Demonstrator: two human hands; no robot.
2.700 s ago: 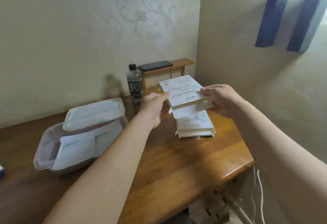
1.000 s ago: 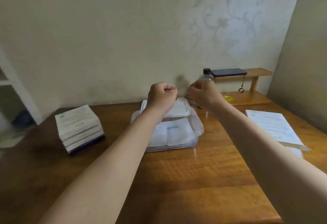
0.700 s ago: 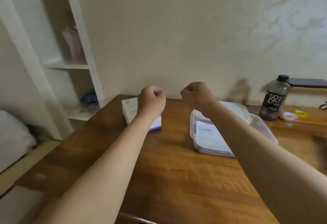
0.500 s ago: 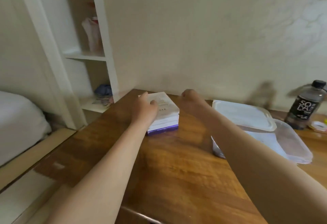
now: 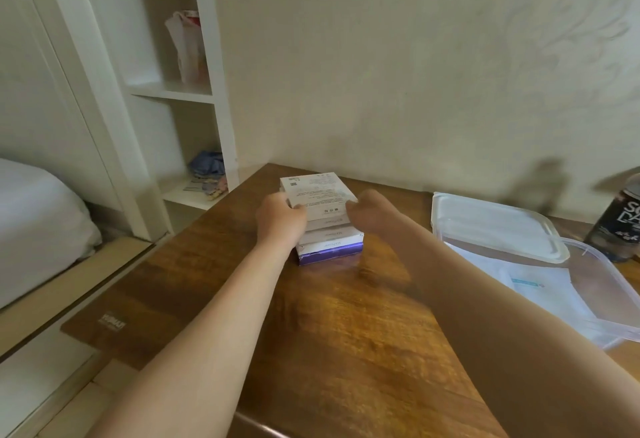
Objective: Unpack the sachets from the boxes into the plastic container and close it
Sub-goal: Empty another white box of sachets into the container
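A stack of several white boxes, the lowest one purple-edged, stands at the far left of the wooden table. The top box is gripped at its near corners by both hands: my left hand on its left side, my right hand on its right side. To the right sits the clear plastic container with white sachets lying inside. Its lid rests loosely across the container's back part.
A dark soda bottle stands at the right edge behind the container. White shelving with a bag and cloth stands left of the table, a bed beyond it. The wall runs close behind the table.
My view swung left from the container to the box stack. Both hands, fists a moment ago, reached forward and closed on the top box.
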